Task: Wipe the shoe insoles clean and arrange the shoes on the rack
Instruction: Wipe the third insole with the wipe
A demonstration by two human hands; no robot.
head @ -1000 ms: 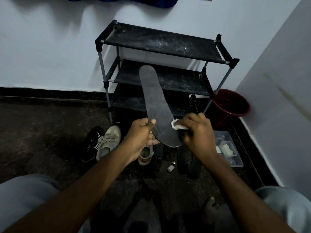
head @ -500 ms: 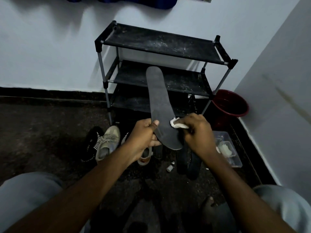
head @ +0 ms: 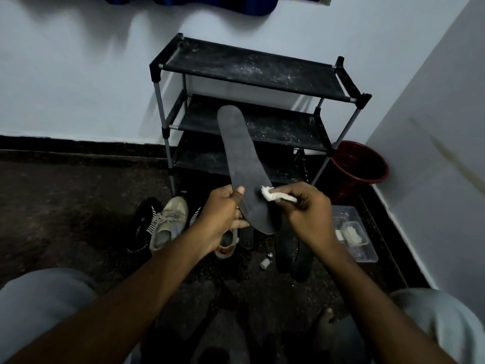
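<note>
Holding the dark insole (head: 244, 166) up in front of the rack (head: 252, 72), I have my left hand (head: 223, 214) gripping its left edge near the close end, thumb on top. My right hand (head: 307, 214) pinches a white cloth wad (head: 273, 197) that appears to touch the right edge. The hands sit apart, one on each side. The insole's long axis runs from between my hands away towards the rack, leaning slightly left. Most of its length lies beyond both hands, so I judge the right hand must stroke far along that axis. Shoes (head: 168, 222) lie on the floor, near left.
</note>
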